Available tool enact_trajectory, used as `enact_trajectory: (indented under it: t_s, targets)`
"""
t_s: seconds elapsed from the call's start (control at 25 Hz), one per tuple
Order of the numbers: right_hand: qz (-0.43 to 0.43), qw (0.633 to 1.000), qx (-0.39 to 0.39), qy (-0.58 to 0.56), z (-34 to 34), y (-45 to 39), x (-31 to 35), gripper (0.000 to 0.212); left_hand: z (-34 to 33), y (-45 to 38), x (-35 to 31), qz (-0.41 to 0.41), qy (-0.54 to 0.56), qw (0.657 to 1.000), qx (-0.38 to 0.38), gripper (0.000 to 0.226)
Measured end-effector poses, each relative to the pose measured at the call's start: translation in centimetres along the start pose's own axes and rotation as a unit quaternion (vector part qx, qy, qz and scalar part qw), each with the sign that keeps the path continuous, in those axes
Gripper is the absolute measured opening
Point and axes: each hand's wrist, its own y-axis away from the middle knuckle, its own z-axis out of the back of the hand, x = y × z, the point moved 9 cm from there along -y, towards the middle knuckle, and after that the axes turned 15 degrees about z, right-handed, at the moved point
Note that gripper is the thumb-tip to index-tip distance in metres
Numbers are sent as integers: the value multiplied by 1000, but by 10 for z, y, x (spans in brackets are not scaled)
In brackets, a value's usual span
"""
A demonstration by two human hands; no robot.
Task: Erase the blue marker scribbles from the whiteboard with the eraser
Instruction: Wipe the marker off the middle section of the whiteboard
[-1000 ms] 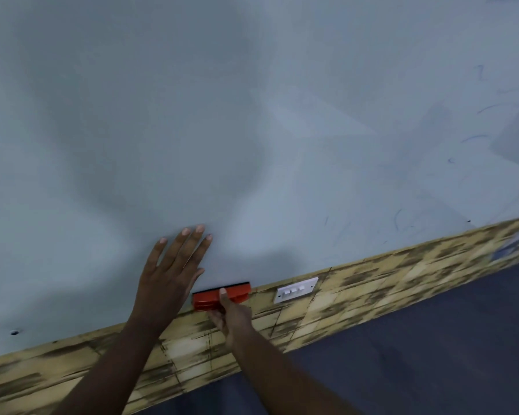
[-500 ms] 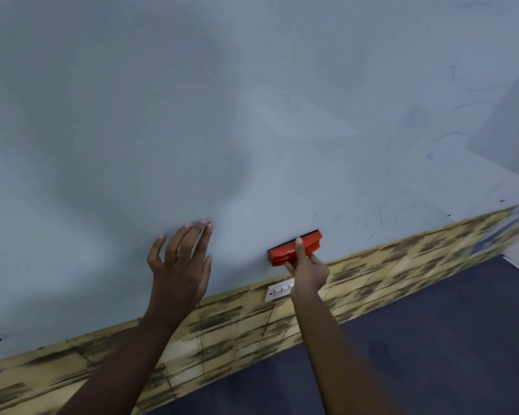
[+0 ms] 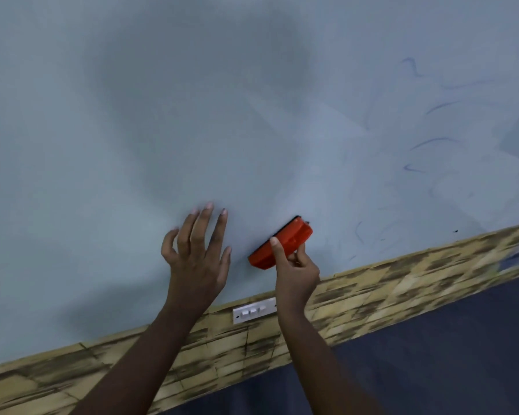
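A large pale whiteboard (image 3: 132, 145) fills most of the view. Faint blue marker scribbles (image 3: 432, 142) are spread over its right part, with a few more strokes low down (image 3: 359, 232). My right hand (image 3: 297, 268) grips a red eraser (image 3: 288, 241) with a black felt edge, tilted up to the right and held against the board near its lower edge. My left hand (image 3: 197, 250) is just left of the eraser, fingers spread, fingertips at the board.
Below the board runs a band of yellowish brick-pattern wall (image 3: 372, 292) with a white switch plate (image 3: 253, 310) set in it. A dark blue floor (image 3: 432, 354) lies under that. My shadow darkens the board's middle.
The eraser has moved up and to the right across the lower board and tilted more steeply. My left hand stayed close to the board, its fingers now more spread. The camera shifted right.
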Motion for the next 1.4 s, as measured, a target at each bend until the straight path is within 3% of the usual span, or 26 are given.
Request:
enact_trajectory:
  t_s: [0.28,0.56,0.72,0.92,1.04,1.2,1.32,1.4]
  targets:
    - [-176,983,-7,-53,56,-34,-109,14,-47,22,-20,66,-46,996,49,105]
    - [-384,912,-22,-139,66,-20,-191,47,-58,32,-17,66,-111,987,96,118]
    - [-456,878,8,-143,43,11,-191,57,-60,36,-14,51,-133,982,121,138]
    - [-516,835,54,-187,-6,71,-146,47,-59,38,-8,16,-152,981,122,151]
    - [-509,837,24,-201,1,52,-135,39,-59,40,-3,7,-138,983,118,156]
    - [-426,889,-39,-162,28,9,-120,39,-62,41,2,0,-122,985,123,162]
    - [-293,944,-61,-141,41,-35,-90,44,-66,45,2,8,-108,987,122,160]
    - [-159,979,-53,-114,39,-59,-50,51,-69,46,1,7,-117,986,118,158]
